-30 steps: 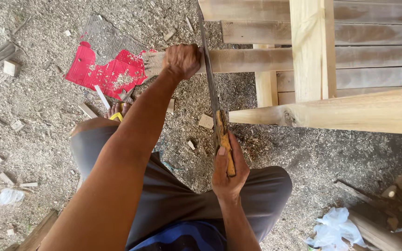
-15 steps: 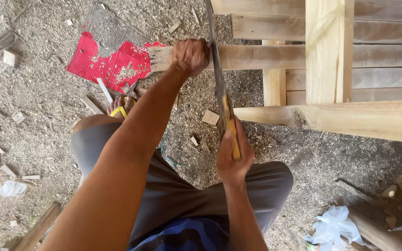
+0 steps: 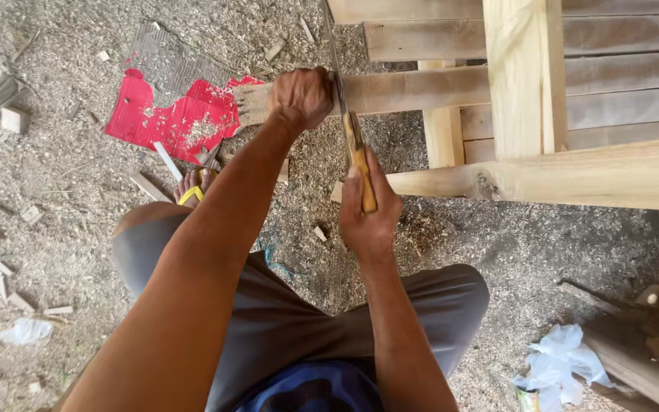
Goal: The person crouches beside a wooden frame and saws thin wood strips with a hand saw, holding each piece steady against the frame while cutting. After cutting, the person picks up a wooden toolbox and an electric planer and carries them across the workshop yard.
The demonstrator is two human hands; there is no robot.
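The left hand (image 3: 301, 95) is clenched around a wooden slat (image 3: 398, 88), pinning it. Just beside it, the right hand (image 3: 368, 217) grips a saw (image 3: 345, 99) by the handle, blade on the slat, which looks uncut as yet.

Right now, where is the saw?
In the head view, just left of centre: the saw runs upward from the right hand gripping its wooden handle, its blade crossing the horizontal wooden rail beside the left hand.
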